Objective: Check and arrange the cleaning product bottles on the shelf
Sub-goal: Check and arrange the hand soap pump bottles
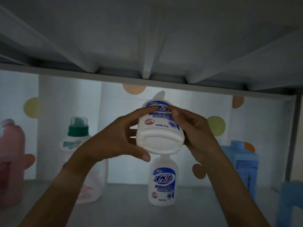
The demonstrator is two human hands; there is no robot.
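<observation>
- two bare forearms reach up from the bottom edge toward the middle of the view, into a dim shelf bay.
- the left hand (114, 138) curls round the left side and base of a white bottle with a blue label (159, 126), thumb under the bottom edge, fingertips on the label near its top.
- the right hand (195, 133) grips the same bottle from the right, thumb pressed on the label's upper part, fingers wrapped behind.
- the held bottle is lifted clear of the shelf and tilted, its base toward the camera and its white cap pointing up and away.
- directly below it a second white bottle with the same blue label (163, 182) stands upright on the grey shelf board (127, 202).
- left of that stands a white jug with a green cap (77, 141), partly hidden by the left forearm.
- at the far left stands a pink bottle (9, 163); at the right a light blue bottle (241, 166), with another blue shape in the lower right corner, too blurred to tell.
- behind them hangs a pale backdrop with coloured dots (214, 125).
- overhead runs the underside of the upper shelf (147, 38), ribbed and grey.
</observation>
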